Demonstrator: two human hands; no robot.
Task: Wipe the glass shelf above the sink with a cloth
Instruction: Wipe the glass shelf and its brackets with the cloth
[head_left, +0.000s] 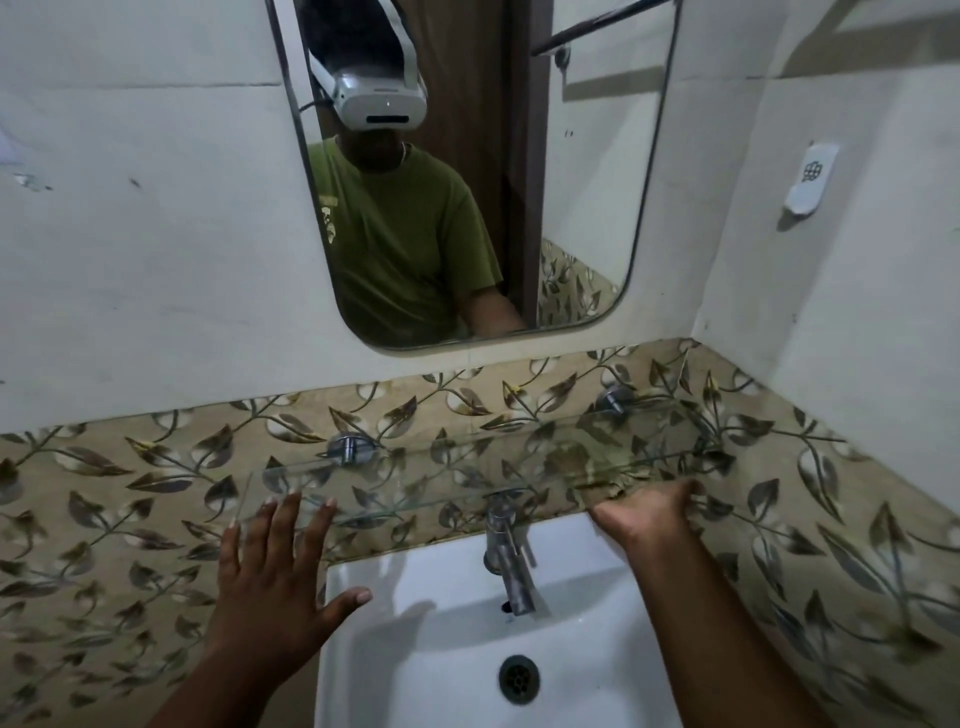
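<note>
While both forearms reach up over the white sink (415, 623), the 2 hands work at different ends of the shelf. Nearest is the left hand (275, 577), spread flat with all fingers open and holding nothing; its fingertips come to the front left edge of the glass shelf (415, 478), but I cannot tell if they touch it or only lie under it. A little farther, the right hand (647, 512) is raised at the right end of the shelf, past the tap (506, 551). Its fingers curl over the front edge and seem to press a crumpled brownish cloth (592, 467) on the glass, though the cloth is blurred against the leaf-pattern tiles (156, 493).

The shelf runs long from left to right, fixed to the wall by 2 metal brackets (349, 448), below the mirror (467, 182). So the cloth lies at the right end, and most of the glass stretches away to its left. I judge the next wipe should go leftward along this long axis, with the right hand clearly the nearer one.
</note>
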